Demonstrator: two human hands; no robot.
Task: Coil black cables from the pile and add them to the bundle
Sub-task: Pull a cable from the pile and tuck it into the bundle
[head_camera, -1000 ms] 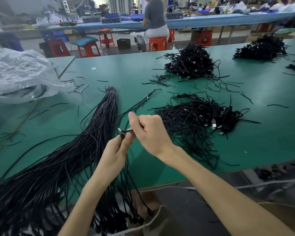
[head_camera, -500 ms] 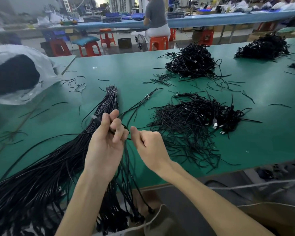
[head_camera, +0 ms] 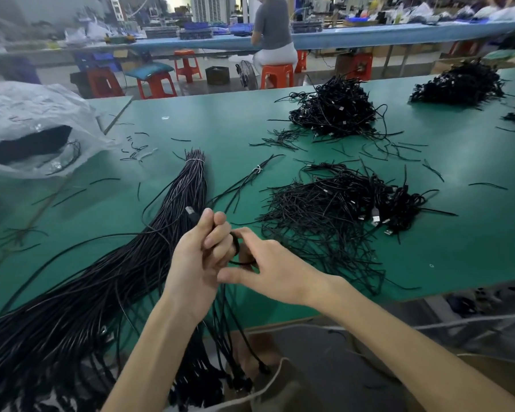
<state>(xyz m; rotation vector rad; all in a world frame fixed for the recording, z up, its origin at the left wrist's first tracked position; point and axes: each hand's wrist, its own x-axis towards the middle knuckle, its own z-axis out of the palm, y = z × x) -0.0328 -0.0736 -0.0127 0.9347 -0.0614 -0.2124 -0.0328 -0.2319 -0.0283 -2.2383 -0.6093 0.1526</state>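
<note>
Both hands are closed on one black cable [head_camera: 236, 246]: the fingers [head_camera: 217, 236] of the left hand [head_camera: 197, 263] are curled round its gathered turns, with the plug end [head_camera: 191, 215] poking up past the fingertips. The right hand [head_camera: 275, 273] pinches a small loop of the same cable between forefinger and thumb. Several black strands hang from under the two hands, down past the near edge of the green surface [head_camera: 220, 120]. The hands are held just to the right of the bundle [head_camera: 188, 185], a long thick sheaf of straight black cables. It is bound with a white tie [head_camera: 195, 160] at its far end and fans out toward the near left, spilling over the surface's edge. To the right of the bundle, a little apart from it, lies the pile [head_camera: 333, 212] of loose tangled cables, a few metal plugs showing at its right side. Between the bundle's tied end and the pile lies a small tied bunch [head_camera: 257, 169] of a few cables. Farther right of the bundle and farther back sit two dense black heaps [head_camera: 333, 111], with short cut pieces scattered round them. Left of the bundle's tied end slumps a clear plastic bag [head_camera: 33, 114] with a dark mass inside. Well beyond the bundle, past the surface, a person [head_camera: 272, 25] sits on an orange stool [head_camera: 277, 75] at another long bench.
</note>
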